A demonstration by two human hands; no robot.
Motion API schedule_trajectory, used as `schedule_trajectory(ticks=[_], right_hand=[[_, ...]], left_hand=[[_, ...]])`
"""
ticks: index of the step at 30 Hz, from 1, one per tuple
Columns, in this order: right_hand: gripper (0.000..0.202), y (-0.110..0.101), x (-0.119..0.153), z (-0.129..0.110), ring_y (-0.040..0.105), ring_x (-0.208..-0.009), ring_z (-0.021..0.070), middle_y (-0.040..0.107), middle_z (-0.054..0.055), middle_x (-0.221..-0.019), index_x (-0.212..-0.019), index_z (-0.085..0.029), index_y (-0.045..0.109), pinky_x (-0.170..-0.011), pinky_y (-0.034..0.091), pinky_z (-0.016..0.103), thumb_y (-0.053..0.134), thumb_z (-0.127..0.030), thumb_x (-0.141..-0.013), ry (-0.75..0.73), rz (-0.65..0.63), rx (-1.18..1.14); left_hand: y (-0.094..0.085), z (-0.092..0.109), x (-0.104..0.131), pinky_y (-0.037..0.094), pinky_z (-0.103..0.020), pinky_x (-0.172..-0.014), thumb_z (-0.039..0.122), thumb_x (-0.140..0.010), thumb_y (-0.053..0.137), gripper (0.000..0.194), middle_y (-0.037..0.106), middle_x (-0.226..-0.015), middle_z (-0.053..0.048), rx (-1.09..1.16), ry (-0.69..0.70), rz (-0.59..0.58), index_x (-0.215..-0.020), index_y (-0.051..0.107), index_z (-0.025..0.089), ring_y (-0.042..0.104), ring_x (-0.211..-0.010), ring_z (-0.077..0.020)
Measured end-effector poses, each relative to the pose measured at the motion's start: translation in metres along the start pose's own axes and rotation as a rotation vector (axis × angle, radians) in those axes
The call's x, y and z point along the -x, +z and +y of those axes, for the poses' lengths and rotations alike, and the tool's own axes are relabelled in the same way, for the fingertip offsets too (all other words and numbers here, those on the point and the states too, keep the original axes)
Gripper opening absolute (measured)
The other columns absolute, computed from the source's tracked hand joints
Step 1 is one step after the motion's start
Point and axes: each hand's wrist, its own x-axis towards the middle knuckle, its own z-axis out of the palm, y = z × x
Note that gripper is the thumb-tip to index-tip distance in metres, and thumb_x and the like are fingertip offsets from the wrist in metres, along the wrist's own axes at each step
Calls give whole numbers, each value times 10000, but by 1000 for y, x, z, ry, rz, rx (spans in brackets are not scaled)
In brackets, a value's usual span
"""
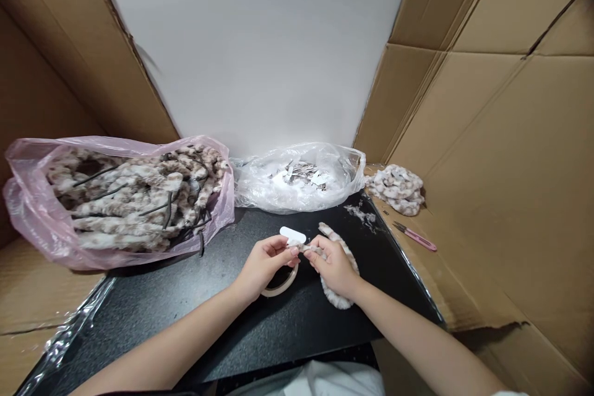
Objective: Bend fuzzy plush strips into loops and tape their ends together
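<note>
While your left hand [266,267] and right hand [331,265] pinch the thin end of a furry strip [342,301] almost fingertip to fingertip, the rest of it curls on the desk [153,297] under your right hand, toward the right edge. A white card [293,235] sits at your left fingertips; you cannot tell whether they grip it. Below them lies a pale ring [284,286]. A pink bag [25,223] covers the far left corner, a clear bag [253,192] the far edge.
</note>
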Motion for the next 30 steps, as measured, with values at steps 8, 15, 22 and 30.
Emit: schedule_trajectory(ticks=[8, 15, 22, 30], right_hand=[[192, -2, 1, -7, 456, -569, 106, 538, -24, -628, -766, -173, 590, -544, 355, 232, 548, -333, -864, -45, -7, 79], [170, 0, 2, -13, 597, -733, 146, 677, 16, -805, -895, -185, 661, -684, 447, 258, 556, -315, -865, -92, -9, 138], [205, -26, -10, 1, 577, -901, 208, 665, 66, -959, -1007, -203, 650, -787, 436, 338, 523, -304, -883, -140, 233, 529], [119, -45, -19, 21, 521, -847, 213, 596, 60, -866, -767, -202, 592, -716, 375, 324, 531, -231, -866, -24, 314, 895]], left_hand=[[-1, -1, 0, 433, -216, -595, 348, -670, 774, 242, 649, -663, -14, 18, 6, 75, -776, 727, 136, 521, -576, -90], [-5, -8, -7, 465, -215, -610, 325, -643, 803, 327, 672, -778, -54, 210, -76, 140, -880, 721, 115, 546, -618, -91], [-2, -4, -7, 460, -218, -611, 310, -629, 788, 313, 656, -817, -32, 223, -56, 214, -861, 672, 134, 564, -665, -106], [2, -1, -5, 426, -208, -623, 329, -656, 731, 282, 638, -823, -32, 191, -39, 221, -839, 653, 129, 548, -698, -107]])
